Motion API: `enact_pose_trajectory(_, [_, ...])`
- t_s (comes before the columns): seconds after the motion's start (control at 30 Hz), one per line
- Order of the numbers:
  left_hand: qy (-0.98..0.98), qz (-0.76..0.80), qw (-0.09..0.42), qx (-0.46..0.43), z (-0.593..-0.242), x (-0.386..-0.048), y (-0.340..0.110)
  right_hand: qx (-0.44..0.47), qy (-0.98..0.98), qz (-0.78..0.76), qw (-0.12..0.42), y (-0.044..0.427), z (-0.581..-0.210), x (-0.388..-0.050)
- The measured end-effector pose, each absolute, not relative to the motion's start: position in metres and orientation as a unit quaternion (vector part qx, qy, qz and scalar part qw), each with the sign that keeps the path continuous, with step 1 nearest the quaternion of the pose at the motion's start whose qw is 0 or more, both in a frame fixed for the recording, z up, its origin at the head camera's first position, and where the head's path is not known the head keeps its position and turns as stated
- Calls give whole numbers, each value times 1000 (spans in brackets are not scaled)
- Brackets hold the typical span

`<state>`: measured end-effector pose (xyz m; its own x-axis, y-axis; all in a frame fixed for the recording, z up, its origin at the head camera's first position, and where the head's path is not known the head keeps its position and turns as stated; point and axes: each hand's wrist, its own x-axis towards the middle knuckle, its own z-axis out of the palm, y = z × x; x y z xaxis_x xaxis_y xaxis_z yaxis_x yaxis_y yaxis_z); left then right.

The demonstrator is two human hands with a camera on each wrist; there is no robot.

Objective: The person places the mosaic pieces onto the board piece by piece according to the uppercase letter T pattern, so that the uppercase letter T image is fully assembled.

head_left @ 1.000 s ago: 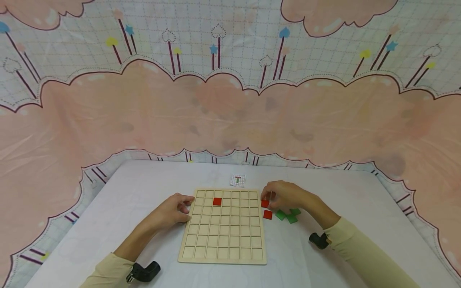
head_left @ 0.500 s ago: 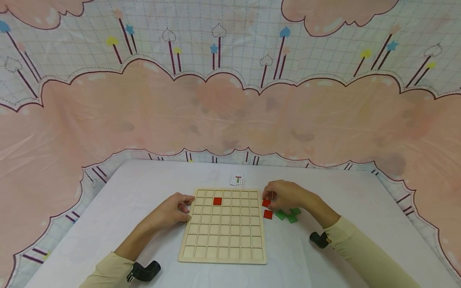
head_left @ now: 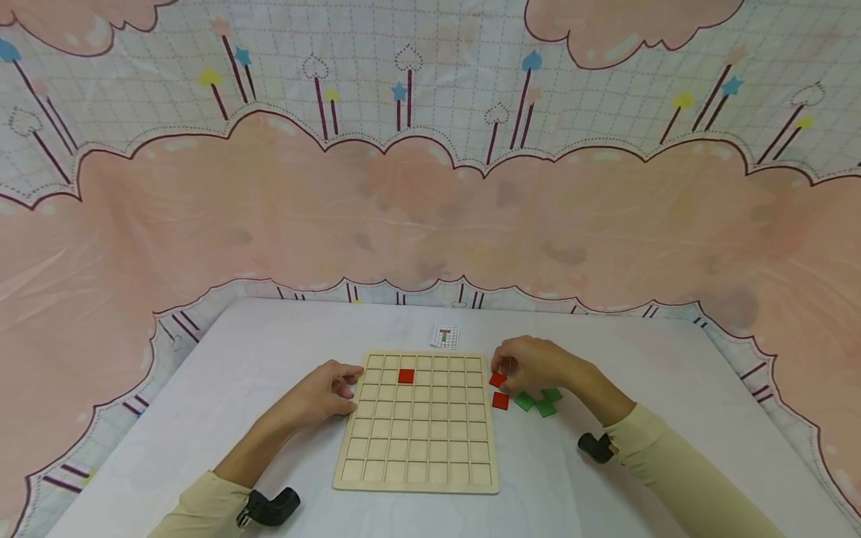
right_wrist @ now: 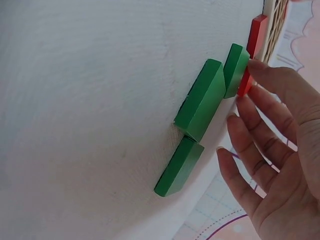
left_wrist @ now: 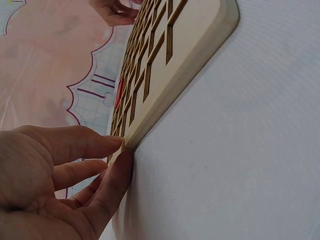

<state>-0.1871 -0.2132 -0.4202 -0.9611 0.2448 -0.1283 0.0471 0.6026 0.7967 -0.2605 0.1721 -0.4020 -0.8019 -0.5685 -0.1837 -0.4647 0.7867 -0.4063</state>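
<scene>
A wooden grid board [head_left: 417,472] lies on the table in the head view, with one red tile [head_left: 406,376] in a cell of its second row. My left hand [head_left: 319,396] touches the board's left edge, thumb and forefinger spread along it; the left wrist view shows the fingertips [left_wrist: 112,145] against the rim. Just right of the board, my right hand [head_left: 531,362] pinches another red tile [head_left: 498,379] between thumb and finger. This tile [right_wrist: 245,82] is partly covered by the fingers. A third red tile [head_left: 501,401] lies in front of it.
Several green tiles [head_left: 545,408] lie close together below the right hand; the right wrist view shows green tiles [right_wrist: 200,100] beside its fingers. Behind the board is a small card [head_left: 445,337] printed with a red and green T on a grid. A patterned cloth [head_left: 430,224] hangs behind the table.
My right hand and the red tile at its fingertips have shifted slightly right, away from the board. The left hand stays at the board's edge.
</scene>
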Motion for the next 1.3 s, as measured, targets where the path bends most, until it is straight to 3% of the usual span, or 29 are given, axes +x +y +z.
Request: enact_pose_trajectory(1.3, [887,442,112,75,-419,-186,-213,-292,940,-132,121,170,-398,-262])
